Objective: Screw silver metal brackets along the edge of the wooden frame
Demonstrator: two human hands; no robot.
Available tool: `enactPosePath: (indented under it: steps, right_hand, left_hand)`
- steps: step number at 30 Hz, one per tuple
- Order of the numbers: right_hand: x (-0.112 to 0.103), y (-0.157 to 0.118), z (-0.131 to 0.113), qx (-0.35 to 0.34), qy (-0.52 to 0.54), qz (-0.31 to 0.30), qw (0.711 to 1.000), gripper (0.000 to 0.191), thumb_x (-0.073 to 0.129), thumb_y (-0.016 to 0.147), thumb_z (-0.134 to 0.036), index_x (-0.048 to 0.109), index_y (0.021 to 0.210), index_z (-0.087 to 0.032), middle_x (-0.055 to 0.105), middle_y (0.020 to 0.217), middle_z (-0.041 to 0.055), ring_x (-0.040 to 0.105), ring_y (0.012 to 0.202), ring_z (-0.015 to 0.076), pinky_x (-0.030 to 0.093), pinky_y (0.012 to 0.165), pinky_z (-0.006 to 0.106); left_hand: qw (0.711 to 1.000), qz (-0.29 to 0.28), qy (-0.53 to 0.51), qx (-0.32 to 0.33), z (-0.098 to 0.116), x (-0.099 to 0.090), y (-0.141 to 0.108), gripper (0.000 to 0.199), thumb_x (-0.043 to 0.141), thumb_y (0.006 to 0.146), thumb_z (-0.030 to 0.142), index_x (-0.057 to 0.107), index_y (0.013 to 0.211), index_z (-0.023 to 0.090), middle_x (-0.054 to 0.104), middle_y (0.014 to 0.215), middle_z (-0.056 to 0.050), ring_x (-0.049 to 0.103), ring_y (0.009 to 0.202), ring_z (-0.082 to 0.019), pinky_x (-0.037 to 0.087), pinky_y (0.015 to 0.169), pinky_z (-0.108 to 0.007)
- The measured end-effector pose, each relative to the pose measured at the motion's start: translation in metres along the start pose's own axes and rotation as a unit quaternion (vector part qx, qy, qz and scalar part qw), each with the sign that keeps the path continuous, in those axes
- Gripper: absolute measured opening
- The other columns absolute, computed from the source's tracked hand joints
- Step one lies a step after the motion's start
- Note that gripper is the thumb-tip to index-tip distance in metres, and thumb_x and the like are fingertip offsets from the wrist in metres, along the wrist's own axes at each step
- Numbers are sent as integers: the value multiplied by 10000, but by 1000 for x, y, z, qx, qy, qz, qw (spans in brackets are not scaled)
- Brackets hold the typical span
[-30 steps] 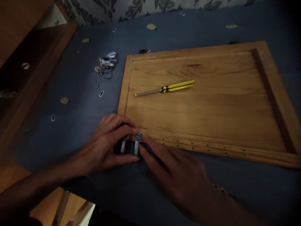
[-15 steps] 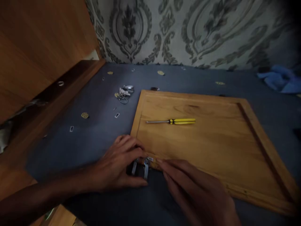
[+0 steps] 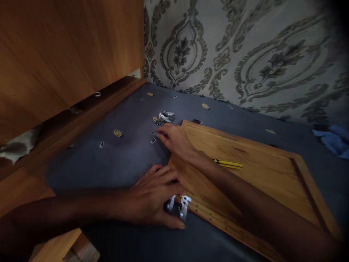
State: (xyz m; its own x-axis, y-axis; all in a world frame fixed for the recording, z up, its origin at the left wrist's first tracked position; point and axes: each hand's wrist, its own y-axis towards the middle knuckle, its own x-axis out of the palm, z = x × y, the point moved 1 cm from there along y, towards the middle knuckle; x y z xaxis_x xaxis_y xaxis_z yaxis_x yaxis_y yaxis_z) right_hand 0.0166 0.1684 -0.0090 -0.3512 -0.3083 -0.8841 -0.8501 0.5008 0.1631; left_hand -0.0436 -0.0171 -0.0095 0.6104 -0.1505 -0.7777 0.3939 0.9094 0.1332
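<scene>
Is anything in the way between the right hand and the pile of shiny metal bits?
Nothing that I can see. The right hand is right by the metal pile, near its closer edge. The yellow screwdriver lies off to the side on the wooden board.

Dim, slightly soft view, darkest upper right; shadow across wooden panel [image 3: 261, 178]

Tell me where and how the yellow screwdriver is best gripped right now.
Probably by its yellow handle, from above and the far side: it lies flat on the wooden panel, while the right forearm hides the shaft and crowds the near side.
</scene>
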Motion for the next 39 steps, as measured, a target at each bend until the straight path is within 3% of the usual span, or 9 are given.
enactPosePath:
  steps: [4,17,25,39]
  right_hand:
    - [11,18,5,0,-22,-21,1000,379,713,1056,-416,679,1364,-198,696,1384,110,717,1178,257,634,998,488]
    - [12,20,-2,5,-76,-47,996,385,718,1052,-415,678,1364,-192,698,1377,109,719,1173,258,636,990,487]
    - [13,20,-1,1,-63,-42,997,374,713,1056,-414,681,1359,-197,699,1378,108,719,1168,254,636,990,482]
    - [11,25,-1,8,-52,-59,997,368,714,1056,-411,685,1353,-196,700,1378,108,718,1175,256,633,998,487]
  left_hand:
    - [1000,1,6,-2,2,0,0,409,855,904,560,680,1013,208,689,1126,-45,634,1100,-255,448,981,-414]
    - [1000,3,2,8,1,0,1,416,859,908,556,681,1013,195,685,1133,-51,635,1091,-256,439,976,-417]
    - [1000,-7,-4,-9,4,-3,1,486,964,819,523,694,1066,203,690,1171,-53,634,1124,-264,442,1011,-416]
    - [1000,15,-7,16,2,-2,-1,405,870,911,527,707,1079,197,688,1171,-53,638,1105,-256,441,996,-408]
